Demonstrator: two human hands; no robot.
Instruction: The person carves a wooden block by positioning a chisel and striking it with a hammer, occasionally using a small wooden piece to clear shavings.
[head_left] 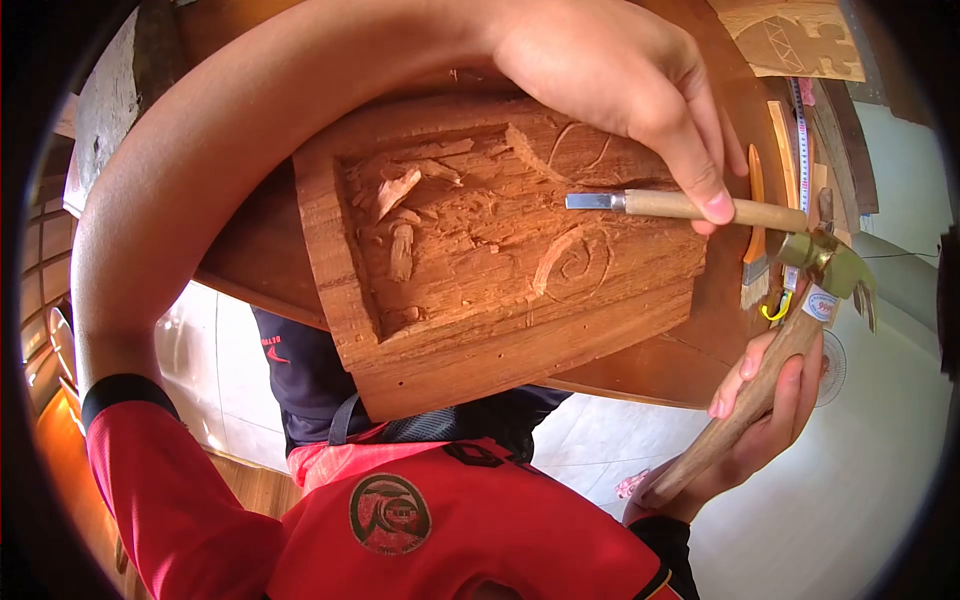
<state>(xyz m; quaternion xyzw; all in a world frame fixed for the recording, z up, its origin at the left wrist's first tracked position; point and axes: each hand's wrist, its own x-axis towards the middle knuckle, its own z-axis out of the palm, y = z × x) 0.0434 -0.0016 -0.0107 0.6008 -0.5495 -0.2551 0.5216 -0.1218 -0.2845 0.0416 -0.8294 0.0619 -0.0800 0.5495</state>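
My left hand (635, 90) reaches over the far side of a carved wooden board (500, 358), thumb and fingers closed on the handle of a flat chisel (665, 204). The chisel lies nearly level in view, its metal blade pointing left over the recessed carving. Wrapped round the wooden handle of a claw hammer (722, 428) is my right hand (775, 400). In this view the hammer's head overlaps the butt end of the chisel. Curled lines and a spiral are cut into the board's right part. Loose wood chips (398, 192) lie in the recess on the left.
The board rests on a brown wooden table (640, 372) with a curved edge. To the right lie a flat brush (755, 275) and a measuring tape (802, 150). A pale wooden piece with drawn lines (790, 40) is at the top right. A fan (832, 370) stands beyond my right hand.
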